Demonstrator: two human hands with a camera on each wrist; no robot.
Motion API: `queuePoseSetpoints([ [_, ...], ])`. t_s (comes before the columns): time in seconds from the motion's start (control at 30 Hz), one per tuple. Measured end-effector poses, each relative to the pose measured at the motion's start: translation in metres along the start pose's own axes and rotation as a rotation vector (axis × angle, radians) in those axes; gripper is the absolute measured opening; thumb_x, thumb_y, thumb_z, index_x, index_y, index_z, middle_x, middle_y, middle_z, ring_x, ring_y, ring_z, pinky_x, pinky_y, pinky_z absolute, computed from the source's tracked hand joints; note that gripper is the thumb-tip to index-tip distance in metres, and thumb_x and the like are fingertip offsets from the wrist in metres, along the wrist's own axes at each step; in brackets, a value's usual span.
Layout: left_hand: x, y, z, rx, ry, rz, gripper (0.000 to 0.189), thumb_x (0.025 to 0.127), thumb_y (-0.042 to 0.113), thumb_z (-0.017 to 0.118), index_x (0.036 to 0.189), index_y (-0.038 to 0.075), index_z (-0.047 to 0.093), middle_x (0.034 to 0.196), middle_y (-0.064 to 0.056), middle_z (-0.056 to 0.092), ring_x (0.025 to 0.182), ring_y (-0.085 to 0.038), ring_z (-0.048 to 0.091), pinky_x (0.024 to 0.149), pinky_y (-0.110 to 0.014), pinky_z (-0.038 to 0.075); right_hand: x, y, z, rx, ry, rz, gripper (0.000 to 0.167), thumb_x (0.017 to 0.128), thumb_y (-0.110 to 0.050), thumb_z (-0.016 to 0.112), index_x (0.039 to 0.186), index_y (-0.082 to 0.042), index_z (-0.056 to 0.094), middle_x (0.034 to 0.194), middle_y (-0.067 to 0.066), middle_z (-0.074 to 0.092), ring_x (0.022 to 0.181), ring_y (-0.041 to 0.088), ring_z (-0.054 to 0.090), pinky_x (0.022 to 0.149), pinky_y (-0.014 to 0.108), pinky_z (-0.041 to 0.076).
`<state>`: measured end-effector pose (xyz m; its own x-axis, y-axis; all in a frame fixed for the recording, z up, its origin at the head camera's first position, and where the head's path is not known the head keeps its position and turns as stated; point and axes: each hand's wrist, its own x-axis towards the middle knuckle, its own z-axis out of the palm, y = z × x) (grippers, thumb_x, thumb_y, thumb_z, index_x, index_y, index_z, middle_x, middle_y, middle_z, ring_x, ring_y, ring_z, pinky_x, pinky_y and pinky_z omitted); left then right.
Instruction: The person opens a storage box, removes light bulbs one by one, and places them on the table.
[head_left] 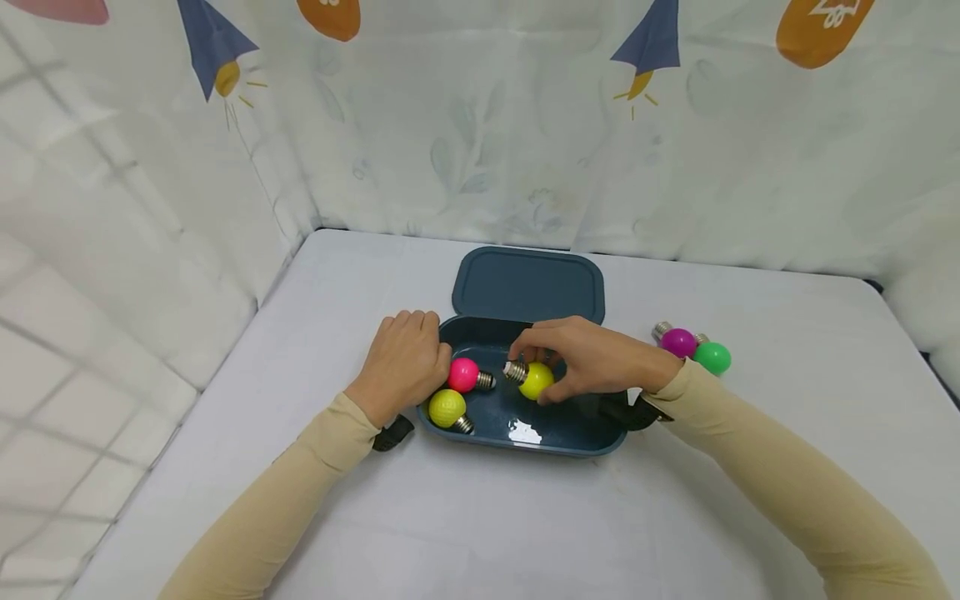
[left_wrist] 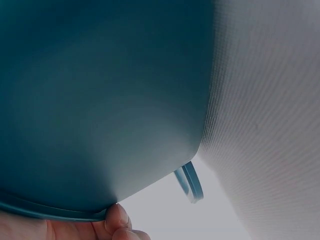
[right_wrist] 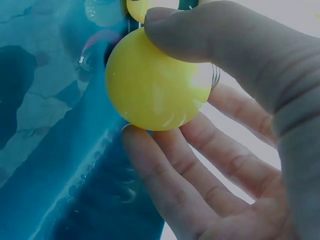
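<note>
Pinching yellow bulb [head_left: 537, 382] in our right hand [head_left: 581, 357]; screw base [head_left: 515, 371] points toward our left hand [head_left: 405, 362], which grips box rim [head_left: 517, 447].

Two bulbs [head_left: 447, 407] in the box [head_left: 517, 447] beside the left hand [head_left: 405, 360], two others [head_left: 712, 357] right of the right hand [head_left: 583, 354], lid [head_left: 528, 285] beyond.

2 hands [head_left: 403, 362] [head_left: 577, 354], fingers [right_wrist: 160, 180] curled
</note>
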<state>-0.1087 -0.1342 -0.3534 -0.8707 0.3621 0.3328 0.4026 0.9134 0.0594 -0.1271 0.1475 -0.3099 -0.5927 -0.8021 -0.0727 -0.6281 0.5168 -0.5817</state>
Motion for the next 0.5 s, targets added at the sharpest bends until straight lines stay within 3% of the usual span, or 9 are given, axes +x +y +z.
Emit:
queuePoseSetpoints([
  [0.5,0.000,-0.001,0.002,0.020,0.019,0.016,0.018,0.090,0.013,0.052,0.075,0.004,0.046,0.064,-0.008,0.041,0.060,-0.024,0.040,0.062,-0.033,0.029,-0.025,0.004,0.002,0.122,0.075,-0.030,0.051,0.082,-0.024,0.087,0.128,-0.021,0.065,0.116,-0.007,0.069,0.104,0.010,0.064,0.094,0.029,0.060],
])
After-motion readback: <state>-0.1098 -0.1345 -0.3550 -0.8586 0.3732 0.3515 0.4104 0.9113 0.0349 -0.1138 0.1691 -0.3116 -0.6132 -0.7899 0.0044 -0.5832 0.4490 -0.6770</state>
